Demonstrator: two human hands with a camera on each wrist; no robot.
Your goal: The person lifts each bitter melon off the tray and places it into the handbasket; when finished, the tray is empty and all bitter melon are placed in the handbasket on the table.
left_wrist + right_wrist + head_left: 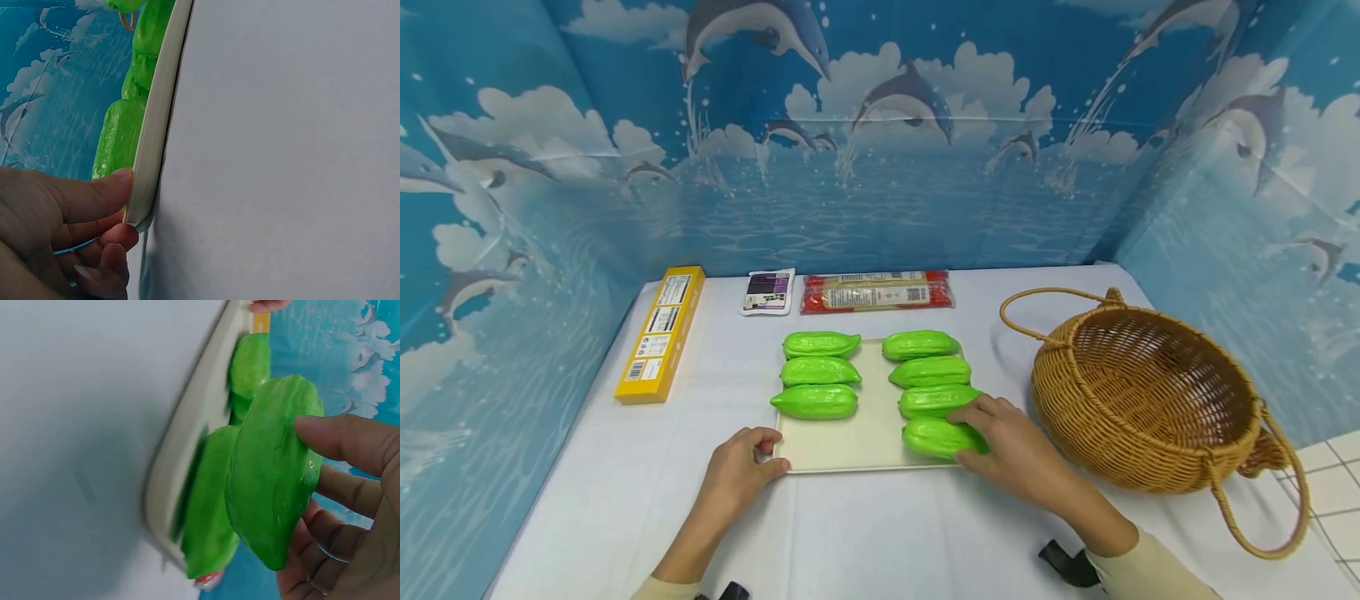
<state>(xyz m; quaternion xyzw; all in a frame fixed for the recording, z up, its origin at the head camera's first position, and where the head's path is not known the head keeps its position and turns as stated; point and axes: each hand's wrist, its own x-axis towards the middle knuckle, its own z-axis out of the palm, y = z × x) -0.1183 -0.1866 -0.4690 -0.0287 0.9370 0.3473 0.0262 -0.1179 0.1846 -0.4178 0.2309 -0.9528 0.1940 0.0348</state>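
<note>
Gripping the nearest green gourd (942,437) on the cream tray (850,450), the right hand (1011,446) has its thumb and fingers curled round it; the right wrist view shows the gourd (272,469) already tipped up off the tray's surface. The left hand (741,471) pinches the tray's near left corner between thumb (94,194) and fingers, steadying the tray edge (153,144) against the white table (865,533).

Seven gourds are on the tray in all: three in the column on its left side, four on its right side, counting the one being held. The held gourd sits at the tray's near right corner, closest to the person.

To the right of the tray, just beside it, stands a wicker basket (1150,400) with loop handles, and nothing shows inside it. Beyond the tray's far edge lie a red packet (876,292) and a small purple pouch (767,292); left of the tray lies a long yellow box (661,333).

Judging by the bare basket and the full tray, the work looks barely begun: one gourd is in hand, the other six lie untouched.
</note>
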